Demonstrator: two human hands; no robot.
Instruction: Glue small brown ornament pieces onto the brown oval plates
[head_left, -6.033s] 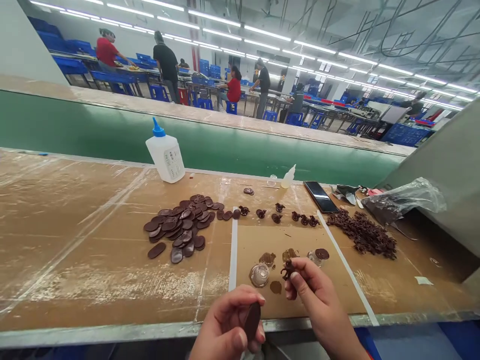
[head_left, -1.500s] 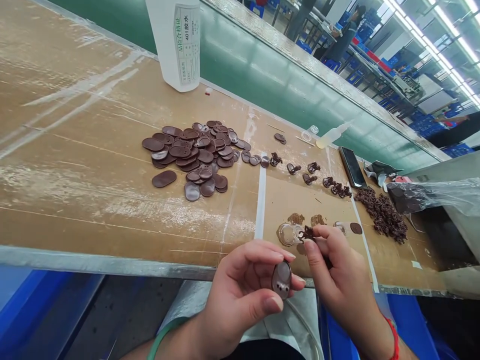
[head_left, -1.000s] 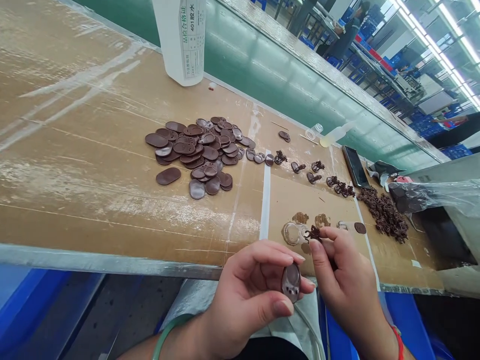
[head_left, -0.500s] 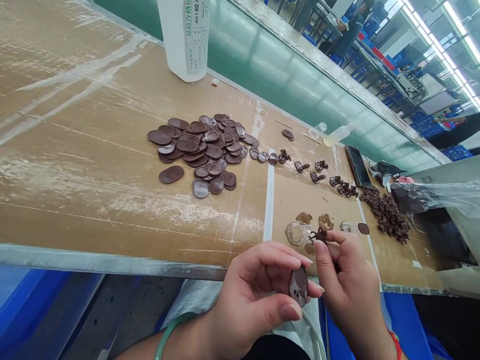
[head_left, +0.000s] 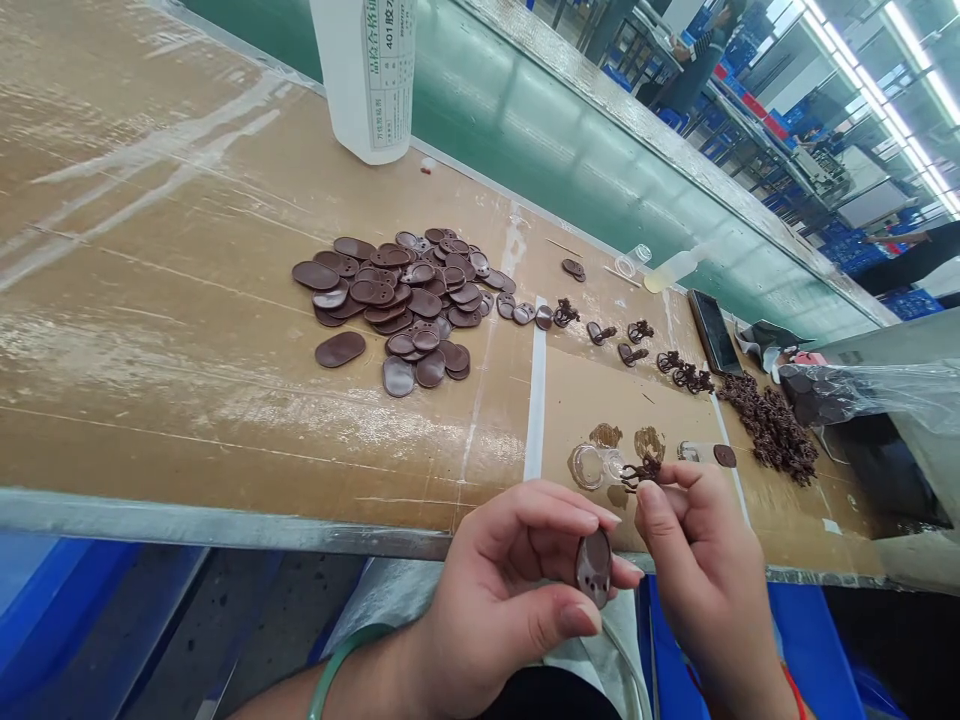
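Note:
Between the thumb and fingers of my left hand is a small dark brown oval plastic base, its face with small holes turned toward me. My right hand pinches a small dark brown branching plastic piece, held just above the table and apart from the base. Below and beside that piece lie a clear round dish and brown glue-like stains. A big pile of similar ovals lies left of centre on the table.
A heap of branching pieces lies at the right, near a phone. Several joined pieces form a loose row. A white bottle stands at the back, and a small glue bottle lies by the far edge.
My right hand has shifted slightly right with the branching piece, which has turned a little in the fingers. My left hand keeps the oval base almost still.

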